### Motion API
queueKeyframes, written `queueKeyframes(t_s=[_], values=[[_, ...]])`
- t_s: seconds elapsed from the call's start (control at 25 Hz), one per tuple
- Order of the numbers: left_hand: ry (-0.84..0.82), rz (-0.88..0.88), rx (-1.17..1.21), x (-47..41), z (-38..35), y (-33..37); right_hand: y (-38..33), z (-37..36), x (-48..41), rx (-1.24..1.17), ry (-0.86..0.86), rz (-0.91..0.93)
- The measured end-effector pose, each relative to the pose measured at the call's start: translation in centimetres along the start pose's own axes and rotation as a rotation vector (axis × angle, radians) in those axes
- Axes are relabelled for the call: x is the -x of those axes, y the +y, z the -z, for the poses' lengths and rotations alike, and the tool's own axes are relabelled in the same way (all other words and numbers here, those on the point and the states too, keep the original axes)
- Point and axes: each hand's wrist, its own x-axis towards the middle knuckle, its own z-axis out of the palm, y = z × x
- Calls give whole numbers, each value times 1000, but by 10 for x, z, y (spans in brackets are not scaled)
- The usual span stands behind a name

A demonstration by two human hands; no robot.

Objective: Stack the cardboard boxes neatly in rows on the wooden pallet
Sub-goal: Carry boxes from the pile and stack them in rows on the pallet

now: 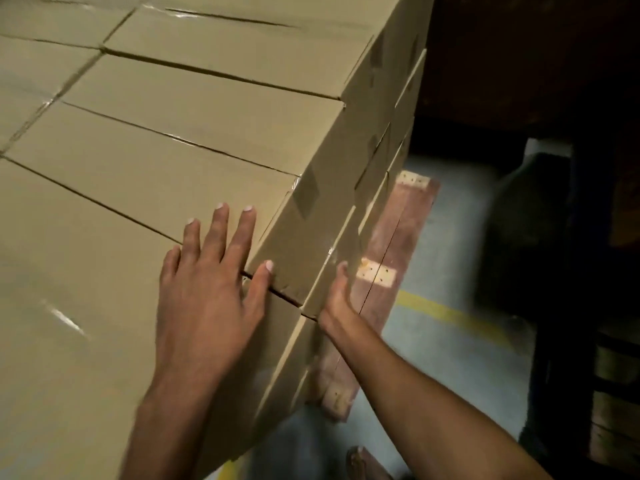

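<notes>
Concrete floor (437, 362); pallet (388, 242); taped boxes (194, 133)

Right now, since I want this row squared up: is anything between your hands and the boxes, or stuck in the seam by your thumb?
Nothing visible. The left hand lies flat on the top boxes, the right hand rests against the stack's side, both on bare cardboard. The dark seam shows nothing in it.

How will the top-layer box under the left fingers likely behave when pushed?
Probably slides rather than tips: the box is long and low. Likely stiff: its edges look crisp. Glossy tape may let the left hand slip.
</notes>
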Motion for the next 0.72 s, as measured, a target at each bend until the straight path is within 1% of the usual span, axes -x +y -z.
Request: queueKeyframes(t_s=[0.04, 0.08, 0.16, 0.28, 0.32, 0.4, 0.44, 0.48, 0.52, 0.6, 0.72], values=[[11, 16, 17, -1, 0, 0, 9, -13, -37, -15, -48, 27], [27, 19, 37, -4, -1, 0, 13, -24, -56, -16, -112, 22], [72, 5, 48, -5, -2, -1, 0, -28, -29, -43, -159, 8], [91, 12, 72, -5, -4, -1, -10, -10, -13, -77, -6, -106], [96, 19, 78, -3, -5, -1, -16, -12, -5, -79, 7, -80], [108, 27, 92, -3, -6, -1, -35, -32, 13, -38, -67, 49], [118, 25, 99, -4, -6, -1, -45, -45, 27, -3, -75, 112], [126, 21, 103, -5, -6, -1, -52, -51, 41, 37, -68, 130], [131, 17, 107, -4, -7, -1, -52, -50, 50, 66, -69, 120], [138, 12, 121, -4, -7, -1, -49, -32, 68, 124, -79, 40], [159, 2, 143, -2, -5, 4, -34, -1, 86, 169, -48, -30]])
